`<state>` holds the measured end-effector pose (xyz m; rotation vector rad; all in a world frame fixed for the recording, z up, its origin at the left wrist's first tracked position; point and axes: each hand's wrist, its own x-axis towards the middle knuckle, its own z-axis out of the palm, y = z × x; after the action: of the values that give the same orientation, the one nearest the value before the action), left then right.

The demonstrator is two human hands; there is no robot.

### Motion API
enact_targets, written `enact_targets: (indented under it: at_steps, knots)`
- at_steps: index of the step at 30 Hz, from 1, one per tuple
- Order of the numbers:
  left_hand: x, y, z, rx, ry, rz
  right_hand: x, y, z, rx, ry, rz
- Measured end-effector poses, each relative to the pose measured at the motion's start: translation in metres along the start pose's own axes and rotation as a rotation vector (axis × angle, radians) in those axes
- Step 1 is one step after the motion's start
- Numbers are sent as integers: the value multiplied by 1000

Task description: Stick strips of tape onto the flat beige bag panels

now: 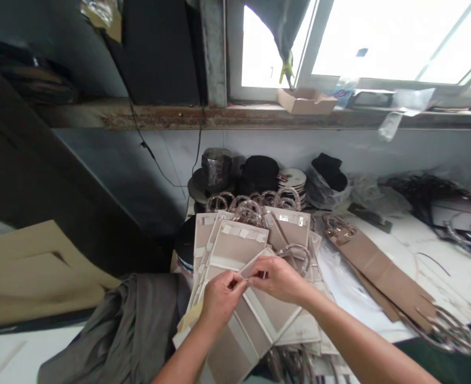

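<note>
Two bare hands meet over a stack of beige bag panels (pixel 235 248), with a narrow pale strip (pixel 257 264) held between them. The left hand (pixel 221 298) and the right hand (pixel 277 278) are each closed in a tight pinch on the strip, though the hands hide part of it. It lies on top of the stack, near the middle. The strip looks thin and light, likely to flex or crease, so a pinch close to its edge seems the surest hold. The panels beneath look fairly stiff but smooth, and they could slide against one another, so they seem best steadied flat from above. Clear ring handles (pixel 251 210) heap at the far end of the stack; they look hard and slick, and the rings themselves offer the easiest hold. Another ring handle (pixel 297 260) stands just beyond the right hand. To the right lies a brown panel (pixel 379 277) with rings at its ends, and a grey cloth (pixel 123 330) bunches to the left, while black rolls (pixel 259 173) sit farther off below a window (pixel 379 42)
</note>
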<state>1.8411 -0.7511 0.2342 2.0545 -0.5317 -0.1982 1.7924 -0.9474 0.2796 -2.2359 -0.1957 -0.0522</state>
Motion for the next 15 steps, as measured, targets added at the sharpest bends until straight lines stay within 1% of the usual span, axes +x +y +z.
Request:
enact_targets:
  at_steps: [2, 5, 7, 9, 12, 15]
  knots:
    - [2, 8, 3, 47, -61, 57, -6, 2, -7, -87, 32, 3]
    - [3, 19, 7, 85, -215, 182, -17, 5, -17, -189, 75, 14]
    - [3, 26, 10, 116, -277, 259, -24, 7, -23, -244, 104, 17]
    - [4, 32, 13, 136, -268, 287, -30, 9, -26, -296, 128, 11]
    - [6, 38, 18, 126, -208, 291, -35, 9, -29, -362, 157, 26]
    - [11, 36, 24, 106, -140, 305, -36, 6, -34, -408, 162, 55]
